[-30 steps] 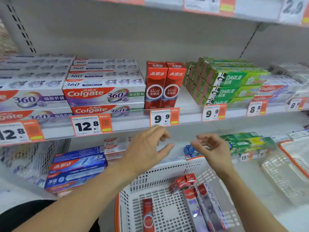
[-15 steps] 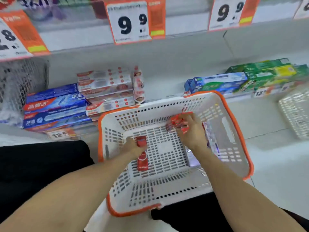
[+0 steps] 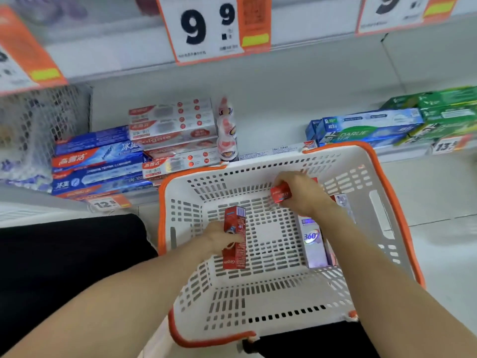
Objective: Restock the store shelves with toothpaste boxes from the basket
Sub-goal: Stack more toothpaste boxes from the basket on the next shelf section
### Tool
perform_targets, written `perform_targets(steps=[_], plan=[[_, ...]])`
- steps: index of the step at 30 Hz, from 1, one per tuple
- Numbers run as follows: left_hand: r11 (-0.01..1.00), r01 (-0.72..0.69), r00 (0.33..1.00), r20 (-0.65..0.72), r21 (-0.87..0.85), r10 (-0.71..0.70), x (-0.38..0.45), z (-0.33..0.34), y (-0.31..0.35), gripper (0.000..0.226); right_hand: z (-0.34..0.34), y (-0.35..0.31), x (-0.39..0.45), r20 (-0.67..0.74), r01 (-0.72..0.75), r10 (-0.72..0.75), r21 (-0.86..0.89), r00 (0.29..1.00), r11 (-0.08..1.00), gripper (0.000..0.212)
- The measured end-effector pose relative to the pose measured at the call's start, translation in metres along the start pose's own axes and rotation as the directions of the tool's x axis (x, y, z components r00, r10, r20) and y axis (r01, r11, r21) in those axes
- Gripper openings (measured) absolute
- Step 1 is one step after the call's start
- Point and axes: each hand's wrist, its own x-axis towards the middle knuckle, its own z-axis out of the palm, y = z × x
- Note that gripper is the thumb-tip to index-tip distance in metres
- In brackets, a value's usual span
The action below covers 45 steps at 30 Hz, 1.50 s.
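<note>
Left hand [image 3: 222, 237] now curled round a red toothpaste box [image 3: 234, 239], tipping it up off the basket [image 3: 382, 161] floor vs. lying flat half a sec ago. Right hand [image 3: 302, 193] pinches small red boxes [image 3: 281, 193], prob. two. Both pickups underway; 360 box [image 3: 312, 241] left inside w/ others.

I'm in a shop aisle: price tags [image 3: 210, 27] hang on the shelf edge above stacked toothpaste boxes [image 3: 173, 135], just behind my shopping basket [image 3: 387, 215].
</note>
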Motion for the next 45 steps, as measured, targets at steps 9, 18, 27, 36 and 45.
perform_targets(steps=[9,18,27,36,45], plan=[[0.969,-0.219,0.870,0.426,-0.113,0.247,-0.156,-0.086,0.082,0.056,-0.147,-0.077,-0.047,0.093,-0.028,-0.003,0.323,0.996,0.946,0.046],[0.821,-0.527,0.815,0.405,0.222,0.414,-0.294,-0.117,0.138,0.055,-0.229,-0.162,-0.114,-0.302,0.279,-0.090,0.670,0.949,0.687,0.037],[0.443,-0.523,0.844,0.369,0.728,0.391,-0.288,-0.158,0.142,0.050,-0.203,-0.177,-0.109,-0.322,0.206,0.043,0.697,0.946,0.687,0.035],[0.170,-0.481,0.764,0.316,0.860,0.562,-0.289,-0.165,0.145,0.055,-0.190,-0.182,-0.085,-0.199,0.127,0.012,0.671,0.980,0.731,0.039],[0.512,-0.809,0.586,0.333,0.289,0.739,-0.278,-0.149,0.143,0.034,-0.190,-0.195,-0.078,-0.236,0.187,-0.036,0.661,0.971,0.727,0.033]])
